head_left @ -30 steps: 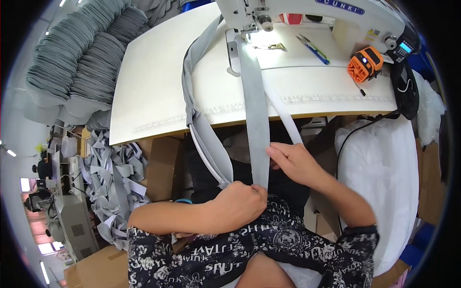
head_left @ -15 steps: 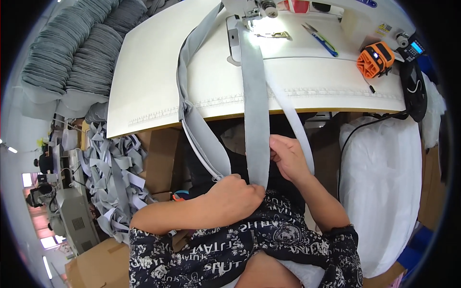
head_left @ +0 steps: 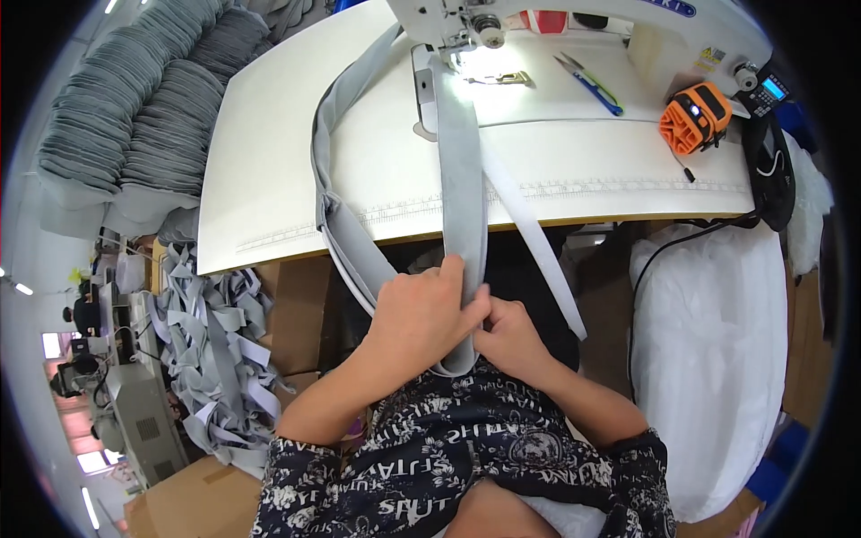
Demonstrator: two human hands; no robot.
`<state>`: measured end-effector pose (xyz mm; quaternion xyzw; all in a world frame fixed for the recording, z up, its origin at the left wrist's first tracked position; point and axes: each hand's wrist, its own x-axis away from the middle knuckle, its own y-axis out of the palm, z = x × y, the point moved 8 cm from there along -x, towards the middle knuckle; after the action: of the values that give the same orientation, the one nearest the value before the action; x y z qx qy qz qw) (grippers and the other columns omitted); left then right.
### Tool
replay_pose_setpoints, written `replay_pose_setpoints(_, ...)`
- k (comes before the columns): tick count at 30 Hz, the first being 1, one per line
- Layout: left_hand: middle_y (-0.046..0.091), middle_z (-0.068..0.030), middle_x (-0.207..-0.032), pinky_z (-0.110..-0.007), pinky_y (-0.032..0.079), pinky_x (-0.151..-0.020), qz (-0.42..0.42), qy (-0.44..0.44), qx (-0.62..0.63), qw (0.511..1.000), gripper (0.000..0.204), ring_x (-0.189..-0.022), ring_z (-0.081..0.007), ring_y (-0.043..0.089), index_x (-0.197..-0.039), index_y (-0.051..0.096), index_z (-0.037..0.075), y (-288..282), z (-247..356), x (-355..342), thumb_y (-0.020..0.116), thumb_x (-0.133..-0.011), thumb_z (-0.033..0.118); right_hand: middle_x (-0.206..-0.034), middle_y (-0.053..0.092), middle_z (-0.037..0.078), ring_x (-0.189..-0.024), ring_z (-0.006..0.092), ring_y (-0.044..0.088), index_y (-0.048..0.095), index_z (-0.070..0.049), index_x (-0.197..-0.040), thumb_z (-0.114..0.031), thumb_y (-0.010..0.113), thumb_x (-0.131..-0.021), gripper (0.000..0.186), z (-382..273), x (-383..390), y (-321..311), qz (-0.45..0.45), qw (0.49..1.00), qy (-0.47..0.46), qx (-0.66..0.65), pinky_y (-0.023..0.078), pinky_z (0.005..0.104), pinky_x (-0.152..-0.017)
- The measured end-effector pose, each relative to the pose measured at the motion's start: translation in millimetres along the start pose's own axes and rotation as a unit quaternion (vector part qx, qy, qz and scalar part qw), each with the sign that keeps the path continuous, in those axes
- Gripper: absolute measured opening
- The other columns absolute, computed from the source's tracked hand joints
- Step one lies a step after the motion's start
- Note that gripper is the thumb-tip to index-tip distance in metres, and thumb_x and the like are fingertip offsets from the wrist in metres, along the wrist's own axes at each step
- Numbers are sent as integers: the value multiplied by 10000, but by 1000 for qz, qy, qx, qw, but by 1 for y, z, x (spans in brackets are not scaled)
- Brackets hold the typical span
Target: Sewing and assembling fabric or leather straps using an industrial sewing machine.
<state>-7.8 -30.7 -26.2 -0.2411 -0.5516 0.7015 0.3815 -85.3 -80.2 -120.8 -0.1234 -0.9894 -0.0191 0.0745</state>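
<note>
Both hands meet at 6 o'clock — left hand (head_left: 420, 314) and right hand (head_left: 509, 336) pinching the grey strap (head_left: 462, 179), which runs under the sewing machine (head_left: 466, 18) at 12; stitching apparently mid-way, w/ loose strap left.

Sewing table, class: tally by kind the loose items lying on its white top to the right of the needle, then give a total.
Snips, blue and green handled: 1
Orange tape measure: 1
Small metal piece beside the needle: 1
Total: 3
</note>
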Motion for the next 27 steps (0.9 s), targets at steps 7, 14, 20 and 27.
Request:
replay_pose_setpoints(7, 643, -117, -797, -326, 503, -602, -36, -85, 409, 908, 208, -682, -208, 631, -951, 620, 1, 27, -39, 7, 649, -888, 197, -862, 676, 39, -770, 232, 652, 666, -50, -953, -199, 730, -820, 210, -91, 29, -53, 175, 833, -275, 448, 509, 353, -678)
replay_pose_setpoints(14, 588, -158, -806, -399, 470, -624, -23, -56, 334, 941, 201, -714, -322, 600, -938, 562, -6, 23, -33, 14, 597, -942, 192, -774, 678, 105, -660, 233, 639, 707, 23, -1013, -153, 660, -907, 211, -52, -2, -82, 89, 935, -138, 314, 501, 332, -619)
replay_pose_setpoints(20, 582, -225, -824, -510, 473, -646, 24, -18, 276, 961, 187, -763, -447, 591, -937, 473, 4, 22, -19, 25, 569, -941, 164, -799, 700, 65, -616, 83, 623, 697, 44, -1017, -196, 633, -948, 258, -41, -13, -52, -49, 982, 142, -113, 467, 206, -519)
replay_pose_setpoints(27, 613, -175, -833, -463, 499, -577, 8, 15, 233, 972, 151, -676, -381, 618, -892, 529, 10, 15, -14, 34, 589, -928, 144, -801, 706, 75, -634, 106, 651, 675, 36, -969, -204, 685, -908, 247, -10, -24, -51, 61, 993, 100, 34, 500, 223, -547)
